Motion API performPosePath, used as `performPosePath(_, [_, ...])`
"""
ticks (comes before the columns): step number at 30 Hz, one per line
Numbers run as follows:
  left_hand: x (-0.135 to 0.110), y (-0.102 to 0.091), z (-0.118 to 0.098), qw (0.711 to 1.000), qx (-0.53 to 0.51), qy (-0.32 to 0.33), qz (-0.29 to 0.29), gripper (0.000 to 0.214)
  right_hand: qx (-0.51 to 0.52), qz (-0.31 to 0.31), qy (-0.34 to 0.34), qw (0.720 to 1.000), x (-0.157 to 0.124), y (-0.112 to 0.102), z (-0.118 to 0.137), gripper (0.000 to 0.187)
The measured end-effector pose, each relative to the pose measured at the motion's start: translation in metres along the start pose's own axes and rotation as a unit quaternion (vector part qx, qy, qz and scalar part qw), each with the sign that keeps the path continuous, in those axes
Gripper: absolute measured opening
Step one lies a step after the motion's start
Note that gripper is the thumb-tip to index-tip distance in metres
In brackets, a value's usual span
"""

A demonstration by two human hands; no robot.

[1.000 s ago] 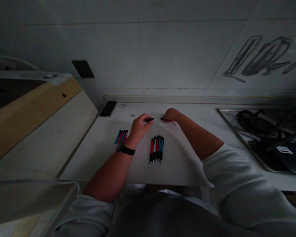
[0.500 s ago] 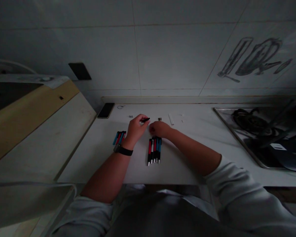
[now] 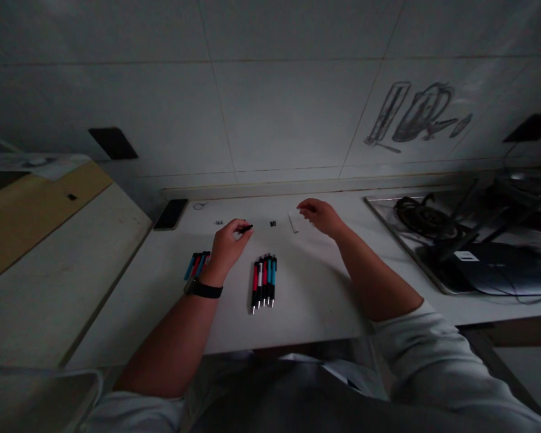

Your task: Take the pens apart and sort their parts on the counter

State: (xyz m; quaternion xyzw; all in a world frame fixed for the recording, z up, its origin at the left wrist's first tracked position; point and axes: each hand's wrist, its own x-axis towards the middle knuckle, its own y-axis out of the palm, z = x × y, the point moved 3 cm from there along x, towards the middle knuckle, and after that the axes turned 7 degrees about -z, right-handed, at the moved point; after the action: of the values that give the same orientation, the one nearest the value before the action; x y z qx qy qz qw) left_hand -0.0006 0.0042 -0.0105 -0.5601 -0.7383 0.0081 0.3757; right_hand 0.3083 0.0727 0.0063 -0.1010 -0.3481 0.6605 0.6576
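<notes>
My left hand (image 3: 228, 245) pinches a short black pen part (image 3: 246, 229) between thumb and fingers above the white counter. My right hand (image 3: 319, 216) hovers to the right, its fingers pointing left and slightly apart, with nothing visible in them. Just left of its fingertips lie thin white sticks (image 3: 293, 222). Assembled click pens (image 3: 264, 279) in red, white and blue lie side by side in front, metal tips toward me. Red and blue pen barrels (image 3: 197, 263) lie partly behind my left wrist. Small dark pieces (image 3: 273, 224) rest between my hands, and tiny springs (image 3: 219, 222) lie further left.
A phone (image 3: 171, 214) and a small ring-like loop (image 3: 200, 205) lie at the back left, beside a wood-edged white panel (image 3: 54, 240). On the right stands a gas stove (image 3: 426, 219) with a dark flat device (image 3: 500, 267) on it. A tiled wall (image 3: 288, 120) closes the back.
My right hand has moved away from the top of the pen row, right and back, past the white sticks. My left hand still holds the black part. The camera view has shifted right.
</notes>
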Motion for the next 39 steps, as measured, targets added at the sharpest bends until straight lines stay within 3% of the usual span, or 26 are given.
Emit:
performPosePath(4, [-0.002,0.002,0.001,1.0,0.006,0.004,0.011,0.017,-0.005,-0.145,0.101,0.984,0.01,-0.034,-0.06,0.023])
performPosePath(9, [-0.003,0.002,0.002,1.0,0.017,0.008,0.02,0.016,-0.124,-0.164,0.124,0.971,0.01,-0.035,-0.093,0.021])
performPosePath(15, [-0.003,0.002,0.002,0.999,0.037,0.016,0.029,0.016,-0.216,-0.102,0.129,0.962,0.015,-0.017,-0.101,0.022])
performPosePath(20, [-0.003,0.003,0.001,0.999,0.037,0.018,0.031,0.015,-0.271,-0.084,0.126,0.95,0.016,-0.014,-0.104,0.026])
performPosePath(39, [-0.004,0.004,-0.004,0.997,0.046,0.032,0.044,0.013,-0.294,-0.074,0.114,0.946,0.013,-0.012,-0.096,0.028])
